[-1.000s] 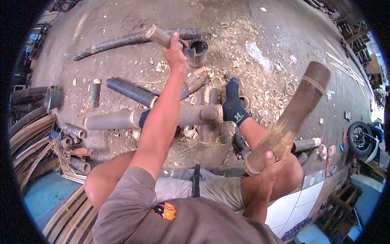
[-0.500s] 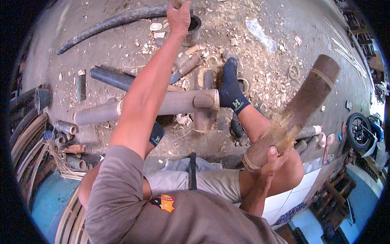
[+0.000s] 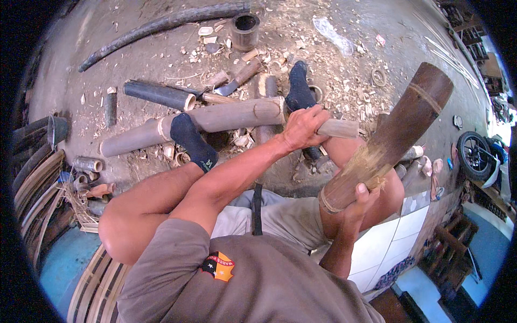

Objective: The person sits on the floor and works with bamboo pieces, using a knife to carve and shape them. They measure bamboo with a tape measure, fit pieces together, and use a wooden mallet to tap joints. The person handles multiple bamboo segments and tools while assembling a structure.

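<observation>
My left hand (image 3: 305,128) is closed around a short, pale wooden stick (image 3: 339,128), held over the space between my legs. One end of the stick points right, toward a thick brown bamboo piece (image 3: 396,126). That bamboo slants from my right knee up to the far right, with a rough, frayed patch (image 3: 366,161) of pale fibres near its lower part. My right hand (image 3: 362,202) grips it near its lower end, thumb on top. The stick and the bamboo appear apart.
A long bamboo pole (image 3: 231,116) lies across another bamboo piece, between my socked feet. A hatchet-like blade (image 3: 228,88), a dark tube (image 3: 156,96) and an upright bamboo cup (image 3: 245,32) lie beyond. Wood chips (image 3: 344,81) cover the floor. Bamboo strips (image 3: 40,185) are stacked left; a wheel (image 3: 475,156) stands right.
My left hand has come from the far side down and right, bringing the stick near the bamboo. The bamboo in my right hand has shifted slightly, and its frayed part sticks out less.
</observation>
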Demonstrator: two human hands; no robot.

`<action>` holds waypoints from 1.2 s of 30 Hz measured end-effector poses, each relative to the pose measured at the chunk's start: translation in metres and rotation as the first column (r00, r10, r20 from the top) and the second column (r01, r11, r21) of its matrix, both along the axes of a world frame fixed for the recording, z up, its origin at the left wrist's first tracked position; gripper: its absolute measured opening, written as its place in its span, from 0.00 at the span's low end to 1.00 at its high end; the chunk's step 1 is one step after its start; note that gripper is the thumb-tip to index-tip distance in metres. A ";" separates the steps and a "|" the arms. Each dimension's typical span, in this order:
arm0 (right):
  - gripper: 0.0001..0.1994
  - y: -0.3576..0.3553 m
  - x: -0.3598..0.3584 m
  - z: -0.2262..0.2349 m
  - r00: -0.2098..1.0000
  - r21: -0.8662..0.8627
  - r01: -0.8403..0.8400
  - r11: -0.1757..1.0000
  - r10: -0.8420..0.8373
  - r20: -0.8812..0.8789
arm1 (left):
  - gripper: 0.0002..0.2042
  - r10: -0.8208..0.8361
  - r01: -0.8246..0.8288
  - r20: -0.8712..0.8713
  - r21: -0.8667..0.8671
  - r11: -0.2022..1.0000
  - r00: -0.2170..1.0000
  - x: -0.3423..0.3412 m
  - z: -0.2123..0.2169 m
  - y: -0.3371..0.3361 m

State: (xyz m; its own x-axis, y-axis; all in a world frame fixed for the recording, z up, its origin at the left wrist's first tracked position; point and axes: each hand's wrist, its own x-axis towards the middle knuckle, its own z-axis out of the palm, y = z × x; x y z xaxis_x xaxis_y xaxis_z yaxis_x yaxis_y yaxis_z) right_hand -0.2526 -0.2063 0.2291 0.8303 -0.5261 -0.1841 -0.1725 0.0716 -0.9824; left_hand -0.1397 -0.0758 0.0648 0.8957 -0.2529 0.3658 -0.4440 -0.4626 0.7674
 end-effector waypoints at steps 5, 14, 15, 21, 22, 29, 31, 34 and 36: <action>0.36 -0.049 -0.027 -0.029 0.974 -0.102 -0.220 0.970 0.224 0.033 | 0.24 -0.037 0.037 0.007 0.077 0.996 0.999 -0.005 -0.010 0.007; 0.41 -0.070 -0.041 -0.043 0.978 -0.056 -0.204 0.977 0.206 0.030 | 0.23 -0.010 0.005 -0.021 -0.201 0.980 1.000 -0.009 -0.019 0.044; 0.41 -0.072 -0.041 -0.043 0.975 -0.070 -0.217 0.974 0.219 0.025 | 0.25 0.005 -0.029 -0.112 -0.215 0.976 0.994 -0.009 -0.018 0.050; 0.43 -0.068 -0.040 -0.043 0.991 -0.174 -0.127 0.976 0.131 0.009 | 0.17 0.624 -0.625 -0.082 0.020 0.781 0.777 0.013 0.006 0.139; 0.42 -0.068 -0.040 -0.043 0.993 -0.167 -0.114 0.979 0.119 0.020 | 0.16 0.742 -0.732 -0.157 0.128 0.669 0.651 0.016 0.017 0.152; 0.42 -0.019 -0.012 0.014 0.983 0.026 -0.135 0.991 0.137 -0.120 | 0.25 0.398 -0.405 -0.109 -0.045 0.913 0.911 0.005 0.031 0.086; 0.42 -0.025 -0.015 0.003 0.988 -0.024 -0.156 0.988 0.155 -0.023 | 0.27 0.276 -0.273 0.028 -0.069 0.959 0.961 -0.001 0.020 0.044; 0.42 -0.061 -0.024 -0.042 0.975 -0.208 -0.108 0.972 0.144 0.170 | 0.27 0.181 -0.188 -0.090 -0.082 0.979 0.979 -0.004 0.028 0.002; 0.41 -0.042 -0.022 -0.017 0.983 -0.166 -0.099 0.981 0.123 0.138 | 0.26 0.158 -0.171 -0.125 -0.100 0.980 0.979 -0.003 0.023 -0.007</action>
State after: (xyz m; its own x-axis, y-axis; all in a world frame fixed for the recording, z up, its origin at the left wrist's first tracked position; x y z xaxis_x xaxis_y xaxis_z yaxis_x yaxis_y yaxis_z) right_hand -0.2749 -0.2487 0.2117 0.8968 -0.4418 0.0217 -0.0241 -0.0978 -0.9949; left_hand -0.1428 -0.0827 0.0875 0.9596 -0.0622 0.2744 -0.2737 -0.4318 0.8594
